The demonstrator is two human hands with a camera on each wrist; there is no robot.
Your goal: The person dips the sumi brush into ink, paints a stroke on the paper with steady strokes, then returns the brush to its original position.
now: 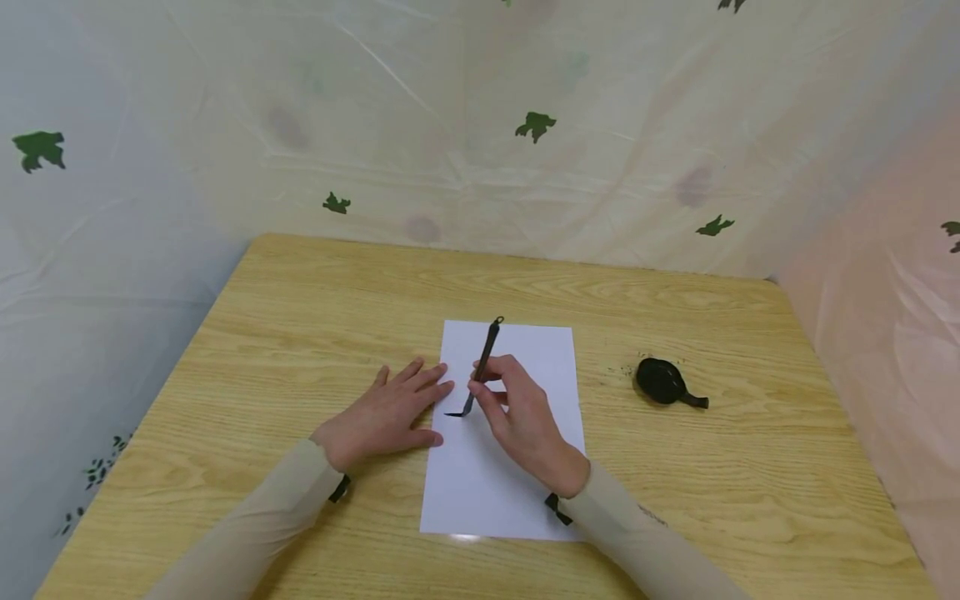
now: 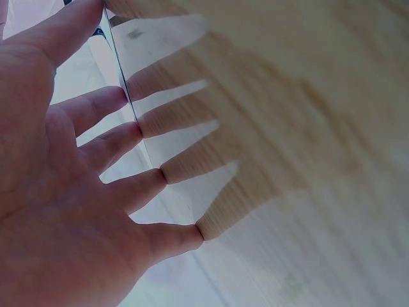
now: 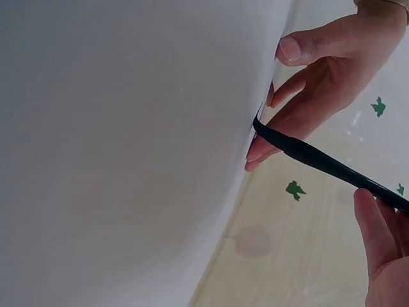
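Note:
My right hand pinches a dark ink brush between thumb and fingers, its handle leaning up and slightly right. Down on the white paper, the brush's tip bends over, and a short dark line points left from there; I cannot tell bristles from ink in it. In the right wrist view the brush touches the paper with a curved tip. My left hand lies spread at the paper's left edge, some fingertips and the thumb on the sheet. The left wrist view shows those fingers straight against the tabletop.
Right of the paper stands a small black dish with a short handle, dark specks around it. Everything rests on a wood-grain table. Pale sheeting with green bird shapes hangs behind and at both sides.

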